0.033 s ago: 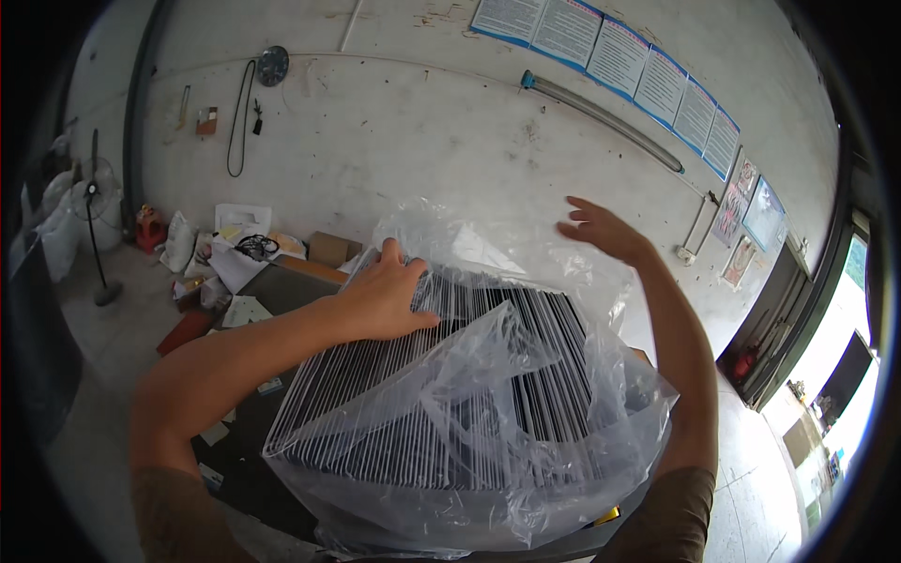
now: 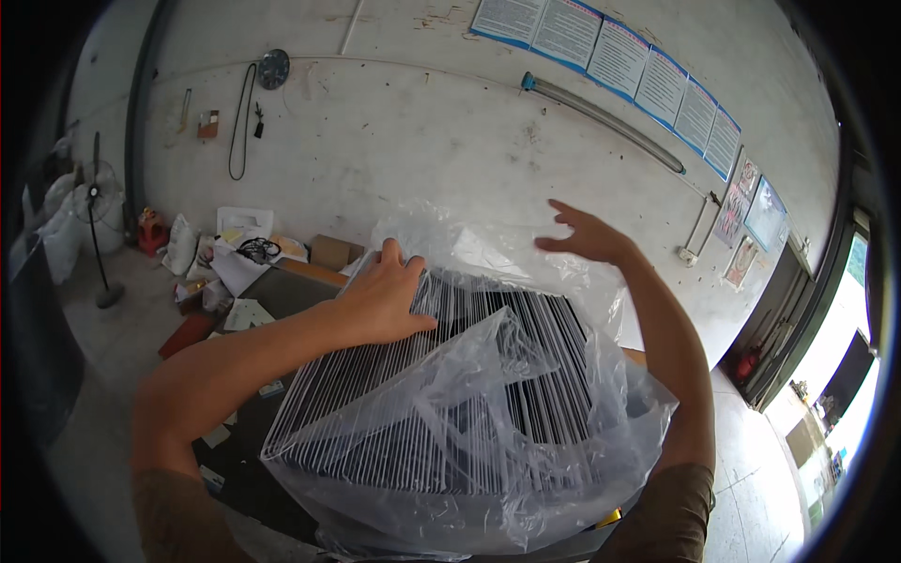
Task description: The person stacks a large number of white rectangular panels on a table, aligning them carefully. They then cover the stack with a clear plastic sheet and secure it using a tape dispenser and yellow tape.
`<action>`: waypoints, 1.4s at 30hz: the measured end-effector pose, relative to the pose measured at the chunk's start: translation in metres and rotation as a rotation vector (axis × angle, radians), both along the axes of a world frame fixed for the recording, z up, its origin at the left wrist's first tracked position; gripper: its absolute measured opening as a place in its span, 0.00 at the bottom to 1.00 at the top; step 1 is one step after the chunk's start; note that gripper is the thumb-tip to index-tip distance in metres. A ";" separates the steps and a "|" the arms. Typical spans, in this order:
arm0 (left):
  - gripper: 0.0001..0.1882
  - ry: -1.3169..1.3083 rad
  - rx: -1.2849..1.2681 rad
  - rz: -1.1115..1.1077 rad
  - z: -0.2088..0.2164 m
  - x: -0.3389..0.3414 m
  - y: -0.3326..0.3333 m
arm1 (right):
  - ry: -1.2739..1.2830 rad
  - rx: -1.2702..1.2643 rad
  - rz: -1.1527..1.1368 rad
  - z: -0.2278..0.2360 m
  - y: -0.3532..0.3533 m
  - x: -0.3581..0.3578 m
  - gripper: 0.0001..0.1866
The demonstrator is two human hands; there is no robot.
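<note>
A tightly packed row of thin dark sheets with pale edges point(image 2: 371, 403) stands on edge, partly inside a clear plastic bag point(image 2: 601, 469). One flap of the bag lies across the near part of the row. My left hand point(image 2: 385, 296) rests on the far left of the sheets, its fingers spread and holding nothing. At the far right, my right hand point(image 2: 591, 235) is raised over the bag's crumpled far edge, fingers apart and nothing in them. Whether it touches the plastic I cannot tell.
Under the bag is a dark tabletop point(image 2: 249, 450) with scattered paper scraps. A cardboard box point(image 2: 333, 251), papers and a coiled black cable point(image 2: 258, 249) lie at the far left. Behind stands a pale wall point(image 2: 422, 141). A standing fan point(image 2: 94, 192) is at the left, a doorway at the right.
My right hand has shifted left and slightly in toward the bag's far edge. My left hand stays in nearly the same place on the sheets.
</note>
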State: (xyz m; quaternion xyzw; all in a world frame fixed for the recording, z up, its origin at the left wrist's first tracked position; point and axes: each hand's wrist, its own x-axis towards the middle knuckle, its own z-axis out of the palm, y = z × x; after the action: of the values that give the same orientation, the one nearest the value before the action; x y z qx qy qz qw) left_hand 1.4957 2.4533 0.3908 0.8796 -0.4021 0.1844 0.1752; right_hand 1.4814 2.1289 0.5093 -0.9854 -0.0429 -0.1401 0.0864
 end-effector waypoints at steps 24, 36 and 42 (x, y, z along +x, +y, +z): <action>0.55 0.113 0.596 -0.347 0.003 -0.022 -0.022 | 0.155 0.142 0.478 0.070 0.033 -0.107 0.46; 0.62 0.165 0.604 -0.420 -0.002 -0.018 -0.056 | -1.193 -0.062 0.474 -0.012 0.134 -0.356 0.11; 0.62 0.109 0.273 -0.583 0.015 0.004 -0.055 | -0.822 0.008 -0.279 -0.040 0.019 -0.297 0.23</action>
State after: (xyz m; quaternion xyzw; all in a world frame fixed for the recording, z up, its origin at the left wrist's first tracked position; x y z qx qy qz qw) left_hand 1.4994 2.3981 0.4062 0.7513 -0.6481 0.0234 0.1223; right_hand 1.1848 2.1476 0.4692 -0.8437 0.0606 -0.5313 0.0461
